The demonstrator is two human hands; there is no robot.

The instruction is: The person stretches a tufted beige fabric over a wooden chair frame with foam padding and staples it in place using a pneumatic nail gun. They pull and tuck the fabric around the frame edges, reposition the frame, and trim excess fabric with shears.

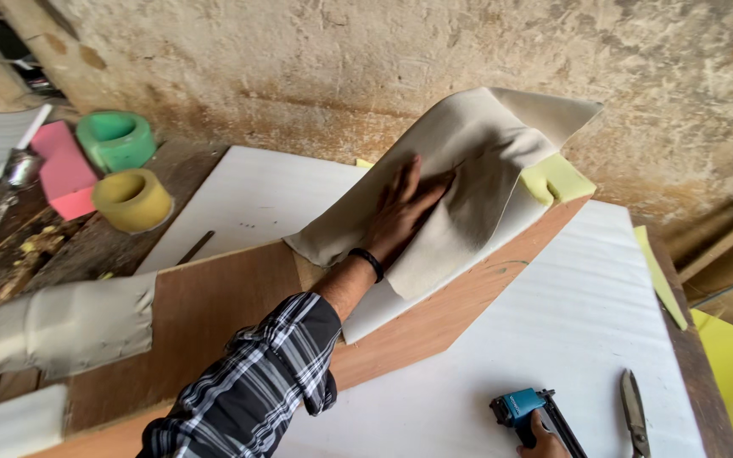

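**Beige cloth being smoothed over a foam-topped plywood panel**

Far left: pink foam block (65, 172), green foam ring (117, 139) and yellow foam ring (133, 199) on the worn wooden surface (95, 242). Below them, a padded part already wrapped in beige cloth (65, 326). Centre: left hand (400, 212), in a plaid sleeve with a dark wristband, pressed flat and open-fingered on the loose beige cloth sheet (468, 170), gripping nothing. Cloth draped over yellow foam (557, 180) at the upper end of the slanted brown plywood panel (239, 297), its far corner lifted and folded; most of the panel bare, cloth apparently unfastened. Lower right: right hand (540, 439), mostly cut off by the frame, closed round the blue staple gun (526, 411) on white sheeting (570, 305). Metal scissors (634, 411) just beside.
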